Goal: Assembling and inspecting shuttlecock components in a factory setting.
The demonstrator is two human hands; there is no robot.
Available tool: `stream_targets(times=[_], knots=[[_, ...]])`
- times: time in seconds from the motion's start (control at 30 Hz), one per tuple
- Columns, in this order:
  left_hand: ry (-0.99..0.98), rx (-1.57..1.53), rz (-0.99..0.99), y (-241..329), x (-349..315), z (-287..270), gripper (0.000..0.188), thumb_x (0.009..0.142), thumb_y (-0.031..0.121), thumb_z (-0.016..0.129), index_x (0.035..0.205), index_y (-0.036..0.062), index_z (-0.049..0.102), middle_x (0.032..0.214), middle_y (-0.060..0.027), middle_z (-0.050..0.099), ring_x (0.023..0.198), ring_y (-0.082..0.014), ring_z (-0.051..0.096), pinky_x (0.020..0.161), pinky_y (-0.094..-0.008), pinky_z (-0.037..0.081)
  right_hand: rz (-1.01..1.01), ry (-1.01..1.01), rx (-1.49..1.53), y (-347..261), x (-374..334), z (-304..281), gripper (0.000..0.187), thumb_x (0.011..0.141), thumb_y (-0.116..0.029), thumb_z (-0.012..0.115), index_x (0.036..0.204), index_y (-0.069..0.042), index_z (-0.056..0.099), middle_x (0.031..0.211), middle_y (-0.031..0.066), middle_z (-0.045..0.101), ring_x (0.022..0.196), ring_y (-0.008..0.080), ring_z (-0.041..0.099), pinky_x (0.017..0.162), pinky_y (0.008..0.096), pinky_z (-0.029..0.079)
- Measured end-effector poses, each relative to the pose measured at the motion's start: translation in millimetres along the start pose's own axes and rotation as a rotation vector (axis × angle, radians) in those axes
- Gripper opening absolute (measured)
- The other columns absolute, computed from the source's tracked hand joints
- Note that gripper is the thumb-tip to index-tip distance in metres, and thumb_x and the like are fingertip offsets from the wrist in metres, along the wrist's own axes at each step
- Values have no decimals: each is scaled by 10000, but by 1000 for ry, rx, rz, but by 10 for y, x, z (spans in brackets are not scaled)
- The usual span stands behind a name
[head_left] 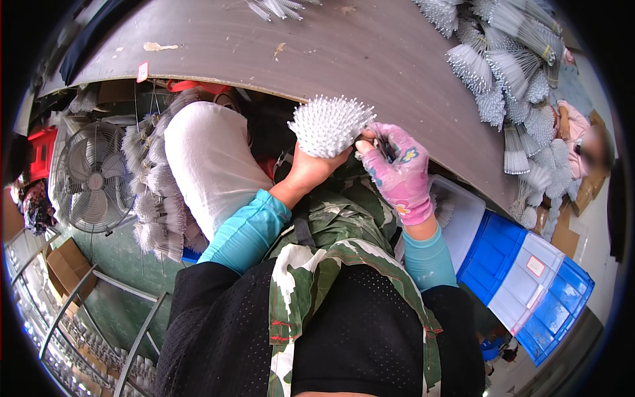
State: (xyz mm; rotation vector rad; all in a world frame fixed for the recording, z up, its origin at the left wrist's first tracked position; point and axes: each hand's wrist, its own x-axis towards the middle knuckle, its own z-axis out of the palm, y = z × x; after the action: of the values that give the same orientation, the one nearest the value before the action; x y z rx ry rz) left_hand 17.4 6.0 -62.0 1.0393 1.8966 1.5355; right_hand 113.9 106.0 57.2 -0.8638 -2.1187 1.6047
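My left hand (311, 171) is wrapped round the lower end of a thick bundle of small white-tipped wire brushes (329, 124). The tips fan out upward in a dome, above my lap and close to the table's edge. Beside the bundle, on its right, is my right hand (399, 173) in a pink flowered glove with bare fingertips. Its fingers are curled in and the thumb presses against them. A dark, thin thing shows between them, too small to make out. The stems of the bundle are hidden behind my left hand.
A brown table (317, 53) stretches across the front. Many tied brush bundles (509, 73) lie heaped on its right end. More brush bundles (162, 192) hang at the left, next to a standing fan (96, 180). Blue-and-white plastic crates (522, 278) stand at my right. A person (574, 135) sits far right.
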Motion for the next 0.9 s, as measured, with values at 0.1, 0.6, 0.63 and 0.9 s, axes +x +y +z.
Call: stream_targets(times=[0.1, 0.6, 0.63, 0.9], knots=[[106, 43, 35, 74, -16, 19, 358, 727, 124, 718, 1069, 68, 629, 1058, -74, 645, 979, -220, 608, 881, -330, 453, -110, 0, -288, 31, 56, 12, 141, 809, -7, 651, 937, 20, 599, 860, 60, 646, 739, 118, 616, 667, 240, 486], [116, 13, 86, -9, 8, 36, 364, 687, 22, 682, 1046, 50, 634, 1018, -79, 661, 952, -208, 629, 844, -313, 478, 6, -117, -71, -59, 23, -78, 169, 794, -12, 672, 952, 5, 618, 809, 41, 640, 737, 99, 608, 672, 252, 496], [101, -38, 68, -10, 3, 25, 363, 687, 18, 683, 1045, 49, 634, 1018, -77, 661, 952, -205, 628, 845, -312, 477, -46, -107, -102, -41, 30, -46, 179, 784, -19, 682, 950, 5, 618, 811, 57, 645, 740, 118, 619, 674, 261, 499], [132, -81, 66, -16, -25, 18, 370, 712, 36, 703, 1074, 47, 628, 1063, -73, 654, 982, -190, 617, 862, -309, 470, -420, -174, -508, -144, 78, -66, 268, 685, 10, 696, 931, -26, 594, 794, 92, 618, 715, 219, 624, 675, 306, 498]])
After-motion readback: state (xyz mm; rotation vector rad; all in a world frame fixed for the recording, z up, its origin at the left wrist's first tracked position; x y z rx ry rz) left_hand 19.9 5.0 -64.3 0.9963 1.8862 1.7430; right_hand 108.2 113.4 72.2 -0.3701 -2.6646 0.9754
